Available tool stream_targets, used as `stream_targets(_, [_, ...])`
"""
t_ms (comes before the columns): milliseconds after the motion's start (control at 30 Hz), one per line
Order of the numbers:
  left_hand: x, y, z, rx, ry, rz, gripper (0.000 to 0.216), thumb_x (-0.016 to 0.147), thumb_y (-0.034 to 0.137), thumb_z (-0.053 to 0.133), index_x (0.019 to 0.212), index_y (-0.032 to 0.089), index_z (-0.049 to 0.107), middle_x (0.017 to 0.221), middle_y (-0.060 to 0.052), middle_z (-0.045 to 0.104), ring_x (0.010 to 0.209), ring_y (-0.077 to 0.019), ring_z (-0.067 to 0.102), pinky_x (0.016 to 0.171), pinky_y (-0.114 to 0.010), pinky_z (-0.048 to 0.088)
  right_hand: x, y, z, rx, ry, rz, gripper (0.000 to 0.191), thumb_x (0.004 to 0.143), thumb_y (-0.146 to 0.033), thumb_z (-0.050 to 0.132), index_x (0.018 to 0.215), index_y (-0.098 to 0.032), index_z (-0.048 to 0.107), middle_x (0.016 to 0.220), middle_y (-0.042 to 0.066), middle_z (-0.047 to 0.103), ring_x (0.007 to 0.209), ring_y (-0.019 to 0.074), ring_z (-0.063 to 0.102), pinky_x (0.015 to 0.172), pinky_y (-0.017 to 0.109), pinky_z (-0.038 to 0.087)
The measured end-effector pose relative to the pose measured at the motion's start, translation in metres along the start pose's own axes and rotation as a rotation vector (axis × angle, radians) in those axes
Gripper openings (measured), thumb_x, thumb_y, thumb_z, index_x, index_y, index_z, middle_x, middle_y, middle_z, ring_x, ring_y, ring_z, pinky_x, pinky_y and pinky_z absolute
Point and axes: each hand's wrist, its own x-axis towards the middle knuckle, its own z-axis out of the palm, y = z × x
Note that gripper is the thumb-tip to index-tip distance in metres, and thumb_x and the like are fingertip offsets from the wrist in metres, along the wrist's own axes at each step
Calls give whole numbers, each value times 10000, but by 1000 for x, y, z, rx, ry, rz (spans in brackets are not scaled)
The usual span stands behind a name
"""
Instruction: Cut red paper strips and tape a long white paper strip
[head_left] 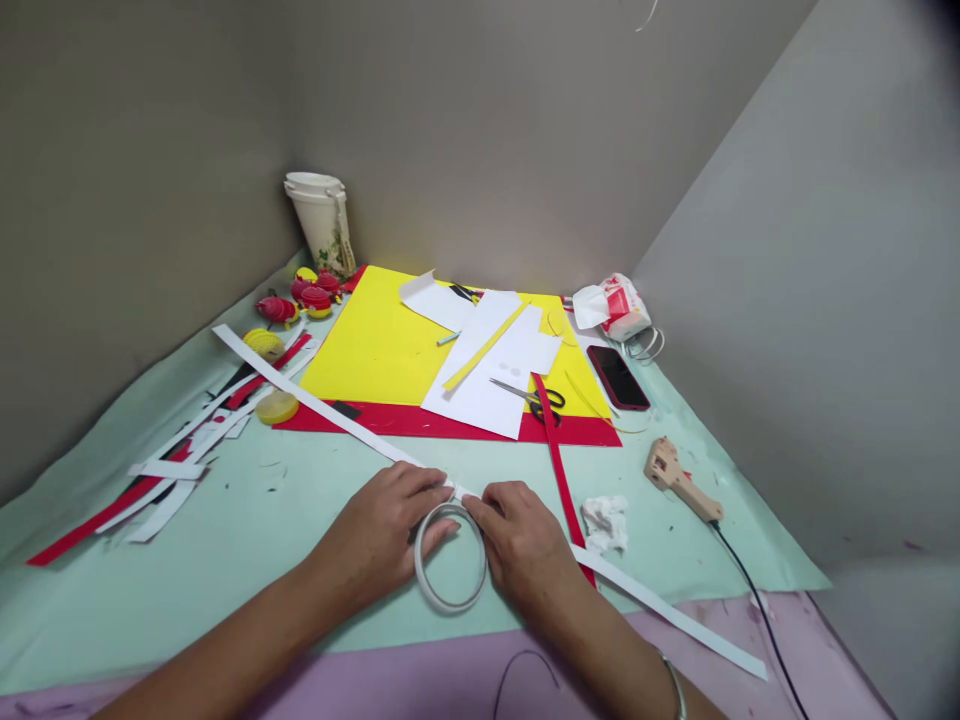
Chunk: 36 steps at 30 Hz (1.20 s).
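Note:
A long white paper strip runs slantwise from the far left, through both hands, to the lower right. My left hand is closed on it, fingertips on top and thumb underneath. My right hand pinches the same strip just to the right, thumb near the left fingertips. Between the hands, a thin white ring that looks like a nearly used roll of tape stands on edge against the strip. My left thumb shows through its opening. The exact contact at the fingertips is partly hidden.
A red strip and scissors lie beyond my right hand, near crumpled tissue. A corded glue gun and phone are right. Yellow board lies behind; cut strips are left, a white bucket farther back.

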Motion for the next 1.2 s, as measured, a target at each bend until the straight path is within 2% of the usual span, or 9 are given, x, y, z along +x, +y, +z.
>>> stream_targets(500, [-2,-1,-1,-16,10,15,272,890,303,581,1125,216,685,1140,-96,677,991,-248,602,870,-416,505,3,-2,-3,-19,3,0,344,893,-66,495,1191,-177,627,915,100,601,847,224,510,740,343,454])
stream_targets(1200, [0,0,-1,-18,8,15,249,884,289,594,1102,219,692,1109,-94,669,980,-251,595,853,-415,497,5,0,-4,-29,-37,-24,343,902,-70,487,1200,-181,615,891,88,587,821,221,480,741,341,430])
